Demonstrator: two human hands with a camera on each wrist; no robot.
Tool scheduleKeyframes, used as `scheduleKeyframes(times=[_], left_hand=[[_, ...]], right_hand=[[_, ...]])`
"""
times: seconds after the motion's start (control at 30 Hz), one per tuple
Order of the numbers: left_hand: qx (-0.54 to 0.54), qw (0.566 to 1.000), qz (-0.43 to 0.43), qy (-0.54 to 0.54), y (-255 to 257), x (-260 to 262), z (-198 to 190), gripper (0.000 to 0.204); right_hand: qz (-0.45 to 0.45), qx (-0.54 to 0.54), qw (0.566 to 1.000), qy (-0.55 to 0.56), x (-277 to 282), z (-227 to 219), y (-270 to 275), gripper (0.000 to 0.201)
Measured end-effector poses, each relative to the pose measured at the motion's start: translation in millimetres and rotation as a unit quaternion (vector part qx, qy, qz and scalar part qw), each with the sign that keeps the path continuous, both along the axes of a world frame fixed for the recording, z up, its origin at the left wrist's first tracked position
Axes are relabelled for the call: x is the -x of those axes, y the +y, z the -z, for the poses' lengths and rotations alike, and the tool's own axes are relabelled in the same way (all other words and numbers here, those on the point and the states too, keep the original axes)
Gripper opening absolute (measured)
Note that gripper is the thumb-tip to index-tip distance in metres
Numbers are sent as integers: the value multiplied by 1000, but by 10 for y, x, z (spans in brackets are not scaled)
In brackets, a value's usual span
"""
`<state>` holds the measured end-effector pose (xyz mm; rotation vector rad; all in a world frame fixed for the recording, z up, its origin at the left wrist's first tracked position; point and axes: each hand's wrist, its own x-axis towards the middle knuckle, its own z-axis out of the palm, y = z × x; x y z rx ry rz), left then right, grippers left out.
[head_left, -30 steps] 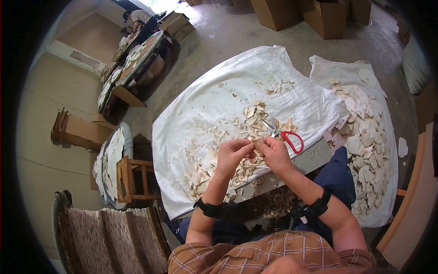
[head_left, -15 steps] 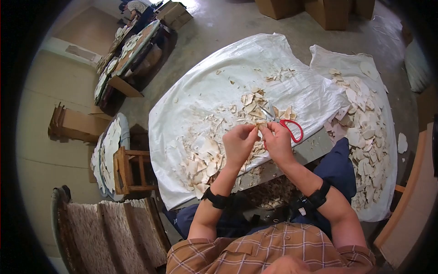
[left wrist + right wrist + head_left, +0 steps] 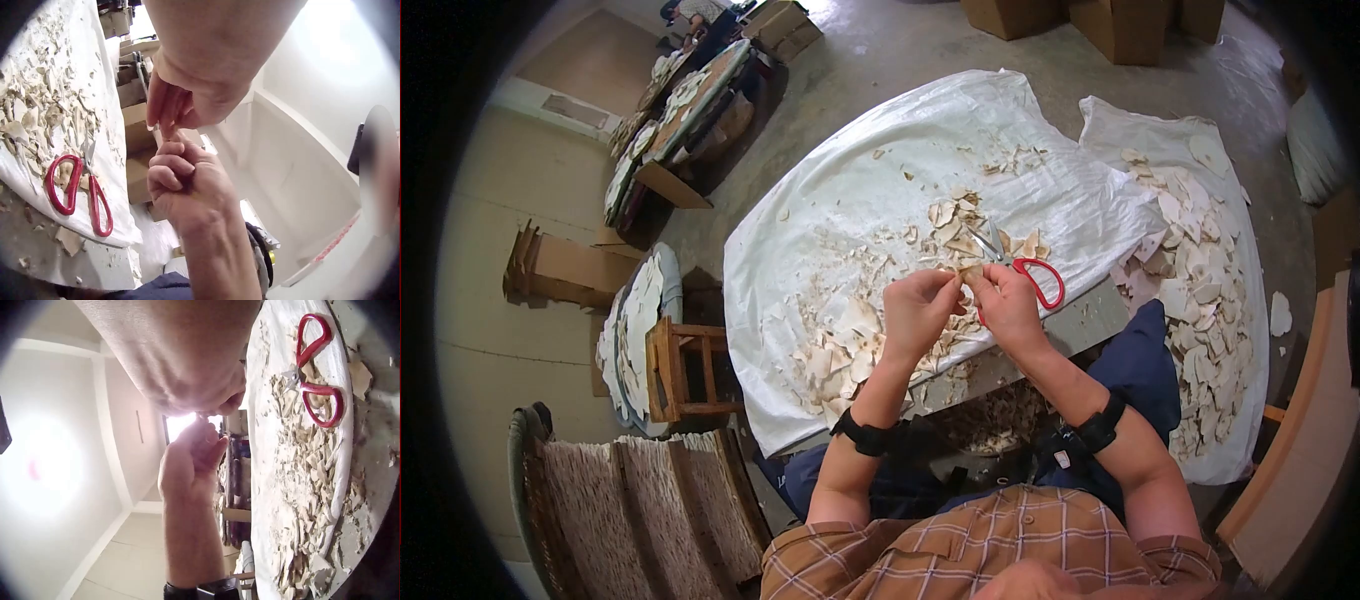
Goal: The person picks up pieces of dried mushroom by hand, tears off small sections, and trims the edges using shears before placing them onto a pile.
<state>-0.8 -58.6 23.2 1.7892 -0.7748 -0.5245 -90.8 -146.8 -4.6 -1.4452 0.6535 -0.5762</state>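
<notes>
Both hands are raised over the white sheet (image 3: 850,170), fingertips meeting. My left hand (image 3: 915,310) pinches a small pale flake (image 3: 969,270) between thumb and finger. On the flake's other side, my right hand (image 3: 1010,312) pinches it too; most of it is hidden by the fingers. In the left wrist view, the right hand's (image 3: 187,181) other fingers are curled into the palm. Scissors with red handles (image 3: 75,181) lie splayed on the sheet, just beyond the right hand. Around them are scattered broken, flat, cream-coloured pieces (image 3: 855,330), some with brown edges.
A second white sheet at the right carries a large heap of pale pieces (image 3: 1200,300). A wooden stool (image 3: 662,370) stands at the left, beside round trays of white pieces (image 3: 640,310). Cardboard boxes (image 3: 1120,30) stand at the back; another person (image 3: 695,15) works far off.
The head view has tilted down, so the scene sits higher in it. Both hands still pinch the small flake, fingertips together, and have moved slightly farther over the sheet. The scissors stay put.
</notes>
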Motion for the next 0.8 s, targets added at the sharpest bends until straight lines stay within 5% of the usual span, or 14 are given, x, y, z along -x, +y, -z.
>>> scheduleKeyframes(times=[0.13,0.33,0.4,0.43,0.6,0.7,0.8], left_hand=[[-26,996,-23,-85,-45,88,-14,14],[51,997,-61,5,-64,-248,76,15],[28,996,73,41,-56,-270,57,18],[28,996,73,42,-50,-264,38,18],[-40,985,149,-82,28,-310,-12,16],[-24,991,134,0,73,-283,-65,14],[-52,985,156,-56,162,-351,-10,11]], right_hand=[[30,33,999,4,-26,94,5,22],[3,-197,980,4,-21,23,2,24],[-50,-198,979,-21,-21,52,-41,27],[-49,-198,979,-21,-26,67,-40,27],[-88,-97,991,7,-38,109,-22,27],[-93,-20,995,21,-22,98,-8,25],[-111,42,992,43,-14,69,-2,25]])
